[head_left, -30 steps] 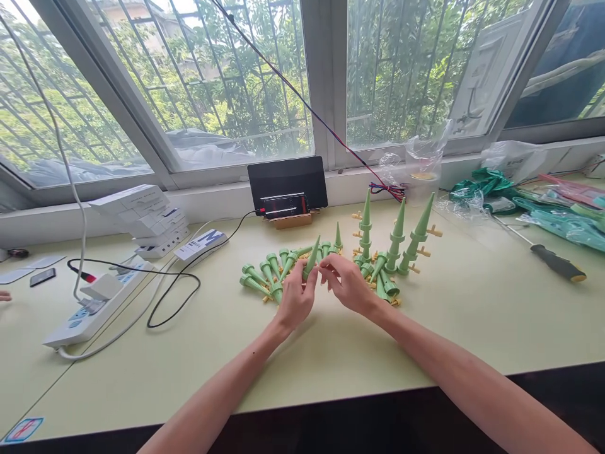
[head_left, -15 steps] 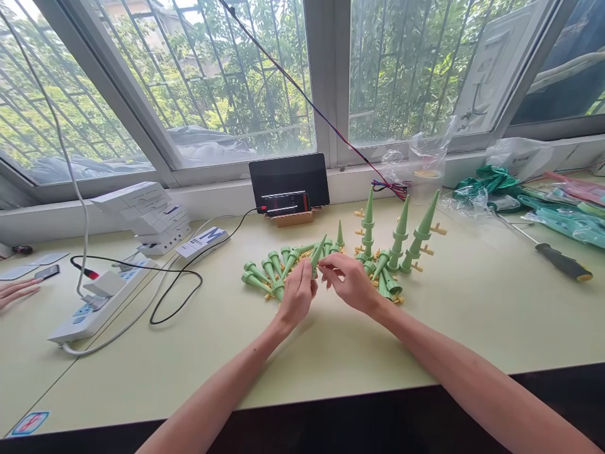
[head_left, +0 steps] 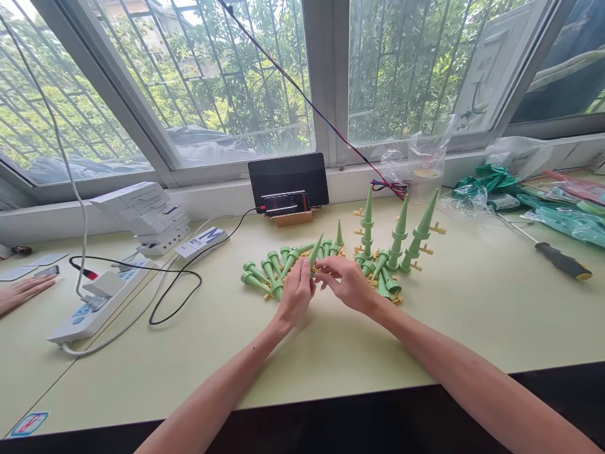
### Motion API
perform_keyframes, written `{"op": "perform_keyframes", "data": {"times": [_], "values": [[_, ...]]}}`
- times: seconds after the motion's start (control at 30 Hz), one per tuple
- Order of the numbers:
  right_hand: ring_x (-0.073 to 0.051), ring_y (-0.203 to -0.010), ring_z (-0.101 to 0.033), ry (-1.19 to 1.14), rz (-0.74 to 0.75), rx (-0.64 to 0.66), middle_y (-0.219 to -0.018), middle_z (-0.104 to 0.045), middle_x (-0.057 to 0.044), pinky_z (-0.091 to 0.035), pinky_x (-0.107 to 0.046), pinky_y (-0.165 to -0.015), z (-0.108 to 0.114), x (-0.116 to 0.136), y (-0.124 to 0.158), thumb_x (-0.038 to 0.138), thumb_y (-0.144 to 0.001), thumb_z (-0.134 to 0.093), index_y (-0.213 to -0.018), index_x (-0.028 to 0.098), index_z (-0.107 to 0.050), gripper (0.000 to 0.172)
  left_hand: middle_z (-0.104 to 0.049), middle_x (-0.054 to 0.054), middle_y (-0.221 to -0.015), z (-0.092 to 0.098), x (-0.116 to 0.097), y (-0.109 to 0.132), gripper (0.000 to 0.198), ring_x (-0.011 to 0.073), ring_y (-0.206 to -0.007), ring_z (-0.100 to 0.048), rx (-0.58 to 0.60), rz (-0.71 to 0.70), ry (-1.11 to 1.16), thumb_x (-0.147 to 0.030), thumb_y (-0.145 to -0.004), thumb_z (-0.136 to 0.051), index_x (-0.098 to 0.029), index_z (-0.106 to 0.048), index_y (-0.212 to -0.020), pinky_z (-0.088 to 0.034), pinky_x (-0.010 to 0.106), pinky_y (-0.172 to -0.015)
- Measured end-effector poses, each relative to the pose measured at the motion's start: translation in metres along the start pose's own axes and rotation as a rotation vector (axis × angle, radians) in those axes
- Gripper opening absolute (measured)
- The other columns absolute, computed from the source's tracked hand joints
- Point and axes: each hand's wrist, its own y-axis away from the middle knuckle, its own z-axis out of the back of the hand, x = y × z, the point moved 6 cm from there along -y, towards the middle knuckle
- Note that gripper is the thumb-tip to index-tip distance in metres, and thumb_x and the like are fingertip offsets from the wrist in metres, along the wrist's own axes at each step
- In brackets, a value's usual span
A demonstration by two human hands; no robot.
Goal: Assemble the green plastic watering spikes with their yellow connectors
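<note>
My left hand [head_left: 295, 295] is closed round a green plastic cone spike [head_left: 314, 252] whose tip points up and away. My right hand [head_left: 347, 285] pinches at the spike's base with fingertips together; a small yellow part seems to sit there, too small to be sure. Behind my hands lies a row of loose green spikes [head_left: 265, 274] with yellow fittings. To the right rise three tall stacks of nested spikes [head_left: 397, 236] with yellow pegs sticking out.
A phone on a wooden stand [head_left: 285, 205] leans against a black tablet. A power strip [head_left: 92, 302] with cables and stacked white boxes [head_left: 142, 214] lie left. A screwdriver [head_left: 560, 265], green bags [head_left: 491, 183] and a plastic bag [head_left: 425, 161] lie right. Another person's hand [head_left: 21, 291] rests far left.
The view has shifted slightly. My right fingers have worked closer onto the spike's base. The other person's hand at the far left has slid further onto the table.
</note>
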Motion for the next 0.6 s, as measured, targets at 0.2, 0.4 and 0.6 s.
{"op": "perform_keyframes", "data": {"times": [0.2, 0.4, 0.6], "values": [[-0.015, -0.067, -0.069, -0.1, -0.039, -0.014, -0.089, -0.068, -0.005, -0.061, -0.029, -0.064, 0.0004, -0.0013, -0.0001, 0.028, -0.09, -0.06, -0.099, 0.018, -0.062, 0.014, -0.045, -0.004, -0.058, 0.0021, -0.001, 0.0001, 0.034, 0.0077, -0.042, -0.037, -0.006, -0.017, -0.05, -0.048, -0.099, -0.035, -0.021, -0.044, -0.081, -0.032, 0.022, -0.042], [-0.013, -0.059, -0.065, -0.101, -0.052, -0.019, -0.082, -0.067, -0.003, -0.06, -0.03, -0.063, 0.0015, -0.0008, -0.0007, 0.037, -0.088, -0.064, -0.1, 0.018, -0.062, 0.022, -0.043, -0.006, -0.053, 0.0022, 0.0015, -0.0014, 0.035, 0.0089, -0.042, -0.039, -0.006, -0.019, -0.077, -0.051, -0.099, -0.033, -0.022, -0.044, -0.081, -0.033, 0.023, -0.043], [-0.013, -0.062, -0.064, -0.108, -0.044, -0.014, -0.085, -0.064, -0.004, -0.061, -0.031, -0.063, 0.0007, -0.0001, -0.0001, 0.041, -0.088, -0.064, -0.104, 0.018, -0.06, 0.029, -0.042, -0.006, -0.054, 0.0017, 0.0013, -0.0011, 0.035, 0.0085, -0.041, -0.039, -0.009, -0.016, -0.056, -0.05, -0.099, -0.035, -0.021, -0.043, -0.081, -0.031, 0.022, -0.041]]}}
